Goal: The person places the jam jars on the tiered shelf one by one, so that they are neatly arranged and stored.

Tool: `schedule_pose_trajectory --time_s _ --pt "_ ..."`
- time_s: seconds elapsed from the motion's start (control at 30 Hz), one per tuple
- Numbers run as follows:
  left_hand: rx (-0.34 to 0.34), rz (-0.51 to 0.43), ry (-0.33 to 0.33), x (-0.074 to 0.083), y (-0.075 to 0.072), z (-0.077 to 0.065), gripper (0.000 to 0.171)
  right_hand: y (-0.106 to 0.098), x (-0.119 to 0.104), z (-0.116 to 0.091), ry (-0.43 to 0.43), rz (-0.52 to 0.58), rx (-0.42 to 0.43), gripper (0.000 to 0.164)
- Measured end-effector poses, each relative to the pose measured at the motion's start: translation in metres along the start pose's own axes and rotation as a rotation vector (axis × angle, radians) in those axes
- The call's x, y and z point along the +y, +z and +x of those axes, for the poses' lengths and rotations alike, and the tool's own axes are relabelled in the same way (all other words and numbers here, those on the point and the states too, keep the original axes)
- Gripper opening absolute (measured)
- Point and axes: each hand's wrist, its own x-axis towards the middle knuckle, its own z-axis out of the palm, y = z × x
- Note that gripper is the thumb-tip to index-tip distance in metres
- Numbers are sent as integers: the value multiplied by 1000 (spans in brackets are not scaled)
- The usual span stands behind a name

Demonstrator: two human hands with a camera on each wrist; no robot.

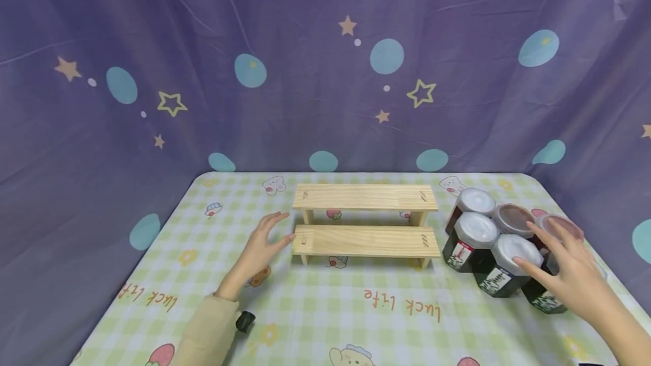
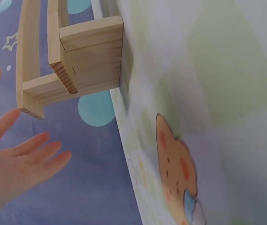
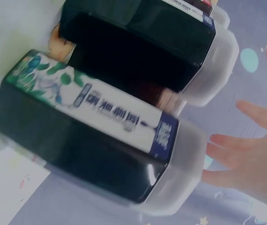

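A pale two-step wooden rack point(image 1: 365, 240) stands mid-table. Just off its left end is my left hand point(image 1: 258, 247), fingers apart and holding nothing; in the left wrist view its fingertips point(image 2: 12, 115) come close to the rack's end. To the right of the rack, several dark jars with white or brownish lids stand upright in a tight group, a white-lidded jar point(image 1: 503, 281) among those in front. My right hand point(image 1: 574, 278) hovers over the group's right side with fingers spread, hiding part of the front right jar point(image 1: 543, 297). In the right wrist view, the fingertips are right at a labelled jar's white lid point(image 3: 180, 164).
A green-and-white checked cloth point(image 1: 325, 304) with printed cartoons covers the table. Purple curtains point(image 1: 315, 72) with stars and blue spots hang behind and at both sides. A small black object point(image 1: 245, 321) sits beside my left sleeve point(image 1: 208, 329).
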Motion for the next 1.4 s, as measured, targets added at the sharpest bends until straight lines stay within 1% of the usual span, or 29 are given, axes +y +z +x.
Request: schedule_pose_trajectory --time_s 0.17,0.27,0.37,0.53,0.63,0.77,0.83,0.9,1.0,1.13,1.27,1.4 --pt "5 -56 -1 -2 5 1 52 -1 8 -5 -54 12 114 66" --pt "-5 -115 -15 -4 8 2 51 -3 10 -10 -11 37 121 65" --pt "-18 -160 -38 -7 10 4 50 -4 12 -16 60 58 97 65" --pt "-37 -230 -86 -11 14 5 49 -4 17 -23 136 39 88 66" --pt "-42 -254 -109 -12 15 5 48 -3 21 -26 146 36 99 64" --pt "-53 -258 -126 -11 16 5 47 -3 24 -31 164 50 115 63" --pt "-57 -258 -136 -10 17 5 46 -3 24 -34 186 50 118 63" --pt "-57 -260 -159 -9 17 5 46 -3 25 -36 203 51 125 64" --pt "-74 -267 -185 -8 18 5 46 -3 25 -39 232 49 127 65" --pt "-97 -303 -211 -7 20 5 47 -3 28 -41 259 51 127 66" --pt "-104 -345 -217 -7 21 6 46 -2 34 -43 286 47 129 68" --pt "-99 -369 -231 -6 22 7 45 4 47 -46 302 35 160 72"
